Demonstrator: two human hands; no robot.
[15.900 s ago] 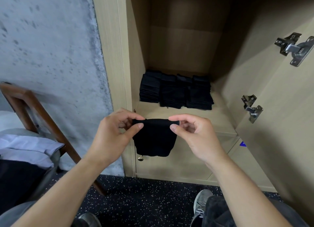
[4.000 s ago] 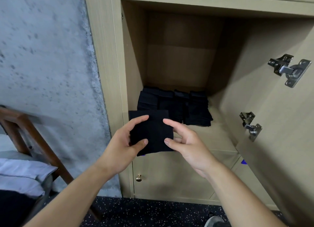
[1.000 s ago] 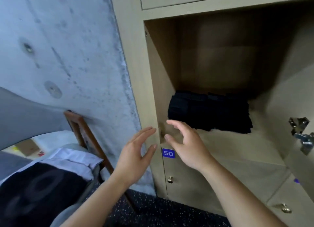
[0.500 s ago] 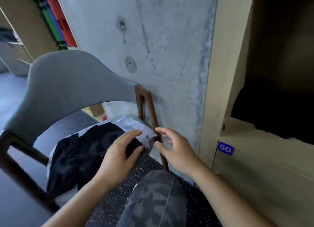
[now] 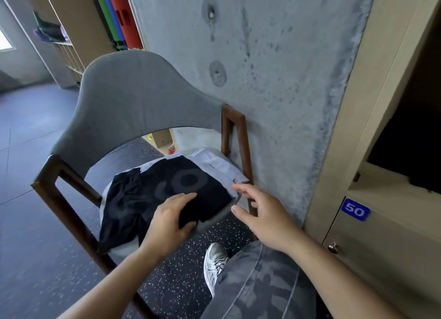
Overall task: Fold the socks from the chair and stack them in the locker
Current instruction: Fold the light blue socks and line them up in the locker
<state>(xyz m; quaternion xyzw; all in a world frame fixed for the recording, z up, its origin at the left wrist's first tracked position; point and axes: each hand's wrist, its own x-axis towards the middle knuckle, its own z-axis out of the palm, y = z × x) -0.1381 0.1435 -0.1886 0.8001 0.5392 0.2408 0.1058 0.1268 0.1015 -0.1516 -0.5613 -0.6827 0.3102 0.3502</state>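
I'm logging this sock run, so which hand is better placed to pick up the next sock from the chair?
Left, probably. The left hand already rests on the dark socks on the chair seat, thumb at their front edge. The right hand hovers open beside the pile.

grey-backed chair point(image 5: 133, 99) seat carries black socks point(image 5: 191, 187) on white cloth point(image 5: 214, 163).
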